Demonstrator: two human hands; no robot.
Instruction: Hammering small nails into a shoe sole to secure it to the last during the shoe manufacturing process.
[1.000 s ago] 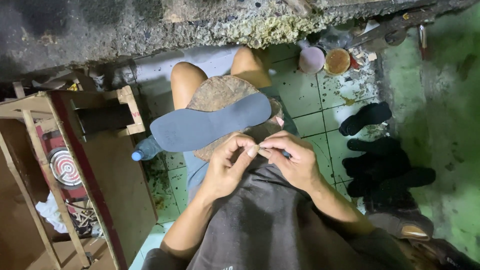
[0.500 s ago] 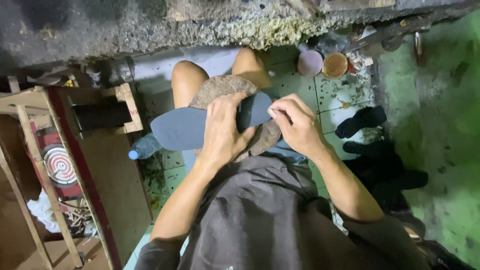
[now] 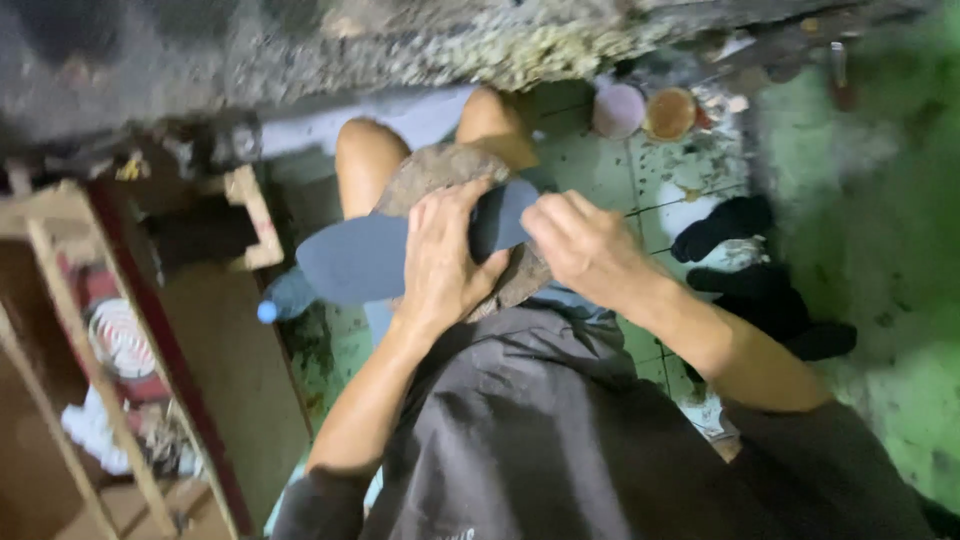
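Observation:
A long dark blue-grey shoe sole (image 3: 350, 262) lies across a flat brown stone slab (image 3: 440, 170) that rests on my knees. My left hand (image 3: 440, 262) lies flat over the middle of the sole, fingers spread, pressing it down. My right hand (image 3: 585, 245) is at the sole's right end with its fingers curled against the edge; whether it pinches something small there is hidden. The picture is motion-blurred.
Black shoe soles (image 3: 722, 228) and dark pieces (image 3: 775, 305) lie on the green tiled floor at right. Two small round tubs (image 3: 645, 112) stand at the far side. A wooden frame and shelf (image 3: 110, 340) stands at left, a blue-capped bottle (image 3: 285, 298) beside it.
Both hands left my lap, where they pinched something small together, and moved up onto the sole. The left hand now lies flat on it, the right at its end.

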